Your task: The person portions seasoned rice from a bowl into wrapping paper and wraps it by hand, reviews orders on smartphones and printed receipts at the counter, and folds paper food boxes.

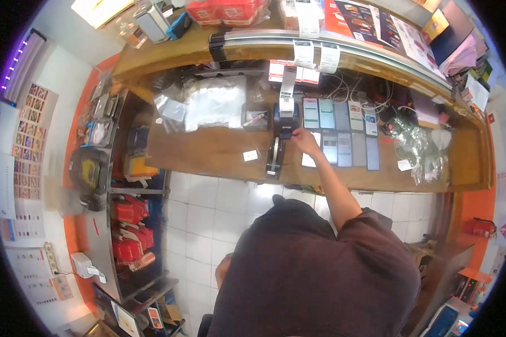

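My right hand (305,141) reaches over the wooden counter (208,150), its fingers drawn together at the lower right corner of a small black printer (287,122). Whatever is between the fingertips is too small to make out. A printed paper strip (287,92) rises from the printer. Just below it lies a black stand-like device (274,158). Right of my hand, several phones (343,147) lie in two rows. Of my left hand (224,269), only a patch of skin shows beside the dark shirt; its fingers are hidden.
Clear plastic packaging (216,104) lies at the counter's left, and crumpled plastic (427,149) at its right. White cables (348,90) run behind the phones. A raised shelf (253,51) spans the back. Red packages (130,209) sit in a rack at the left.
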`<state>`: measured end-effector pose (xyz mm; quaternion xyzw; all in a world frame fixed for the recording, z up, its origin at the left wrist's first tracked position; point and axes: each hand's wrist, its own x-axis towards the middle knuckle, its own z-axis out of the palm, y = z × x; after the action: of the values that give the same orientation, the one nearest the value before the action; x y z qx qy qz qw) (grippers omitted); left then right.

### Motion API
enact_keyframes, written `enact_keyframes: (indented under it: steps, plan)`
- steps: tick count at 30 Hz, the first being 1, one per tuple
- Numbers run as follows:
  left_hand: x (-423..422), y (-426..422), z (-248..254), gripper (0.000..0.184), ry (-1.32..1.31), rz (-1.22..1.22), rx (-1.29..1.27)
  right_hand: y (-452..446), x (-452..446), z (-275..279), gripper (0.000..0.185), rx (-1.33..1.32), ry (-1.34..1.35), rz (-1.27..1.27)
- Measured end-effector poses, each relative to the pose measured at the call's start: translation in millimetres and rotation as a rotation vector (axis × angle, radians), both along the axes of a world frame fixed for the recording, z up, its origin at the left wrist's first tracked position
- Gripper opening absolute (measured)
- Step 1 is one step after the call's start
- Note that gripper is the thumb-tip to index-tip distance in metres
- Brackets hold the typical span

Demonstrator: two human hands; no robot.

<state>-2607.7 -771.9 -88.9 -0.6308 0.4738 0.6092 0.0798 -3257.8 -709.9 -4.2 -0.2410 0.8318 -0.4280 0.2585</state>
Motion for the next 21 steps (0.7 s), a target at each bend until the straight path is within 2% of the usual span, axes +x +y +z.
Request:
enact_keyframes:
  steps: [2,3,4,6,11,13,21]
  plan:
    - [-20.4,-1.5,0.8,0.037,0.003,-0.027,0.002,-12.8,-20.2,-17.3,0.040,-0.077,0.211,-0.160]
    - [-29.9,-1.6,1.0,0.037,0.003,-0.041,0.000,-19.0,-19.3,2.5,0.047,-0.075,0.249,-0.203]
    - [-37.8,-2.7,1.5,0.037,0.003,-0.050,-0.002,-26.2,-23.0,0.4,0.047,-0.074,0.240,-0.197]
    - [-48.7,2.1,3.5,0.037,0.001,-0.063,0.000,-38.0,-28.6,-1.7,0.047,-0.128,0.404,-0.270]
    - [-66.5,5.5,7.4,0.038,-0.016,-0.082,-0.002,-51.3,-33.9,-3.3,0.042,-0.157,0.404,-0.333]
    - [-68.5,4.6,8.0,0.038,-0.023,-0.086,-0.006,-53.1,-38.0,-5.9,0.039,-0.033,0.370,-0.330]
    - [-74.2,-2.7,12.1,0.039,-0.053,-0.110,-0.014,-52.6,-38.9,-3.2,0.030,-0.156,0.437,-0.338]
